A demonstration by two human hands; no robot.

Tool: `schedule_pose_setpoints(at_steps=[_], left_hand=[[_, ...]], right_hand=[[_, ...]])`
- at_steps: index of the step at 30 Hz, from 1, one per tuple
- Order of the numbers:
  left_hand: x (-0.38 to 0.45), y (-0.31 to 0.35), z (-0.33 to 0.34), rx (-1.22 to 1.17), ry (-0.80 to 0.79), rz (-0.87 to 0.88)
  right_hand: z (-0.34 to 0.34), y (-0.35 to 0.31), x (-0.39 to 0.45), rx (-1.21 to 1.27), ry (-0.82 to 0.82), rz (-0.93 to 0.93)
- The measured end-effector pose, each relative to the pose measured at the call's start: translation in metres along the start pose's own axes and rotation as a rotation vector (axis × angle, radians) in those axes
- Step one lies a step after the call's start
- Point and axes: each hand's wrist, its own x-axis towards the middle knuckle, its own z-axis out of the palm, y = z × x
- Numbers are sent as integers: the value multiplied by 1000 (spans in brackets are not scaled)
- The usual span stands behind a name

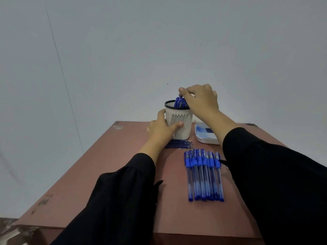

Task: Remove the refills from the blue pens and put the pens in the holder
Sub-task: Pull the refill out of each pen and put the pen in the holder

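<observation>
A white slotted pen holder (182, 123) with a dark rim stands at the far middle of the table. My left hand (161, 128) grips its left side, thumb across the front. My right hand (200, 100) is above the rim and pinches the top of a blue pen (179, 101) standing among other blue pens in the holder. Several capped blue pens (203, 175) lie side by side in a row near the table's middle. A few thin blue refills (180, 144) lie flat just in front of the holder.
A white shallow tray (205, 137) with blue items inside sits to the right of the holder, partly hidden by my right forearm. The reddish-brown table (106, 165) stands against a plain grey wall. Its left and near edges are close.
</observation>
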Motion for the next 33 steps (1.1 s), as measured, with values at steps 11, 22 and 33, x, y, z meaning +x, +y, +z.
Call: schedule_pose_setpoints(at_steps=[11, 22, 33], left_hand=[[-18, 13, -25, -86, 33, -103], [-67, 30, -39, 134, -639, -104], [-67, 35, -43, 204, -672, -54]], right_hand=[[-18, 31, -73, 364, -1, -6], [-12, 38, -102, 355, -639, 101], [-8, 42, -101, 297, -649, 78]])
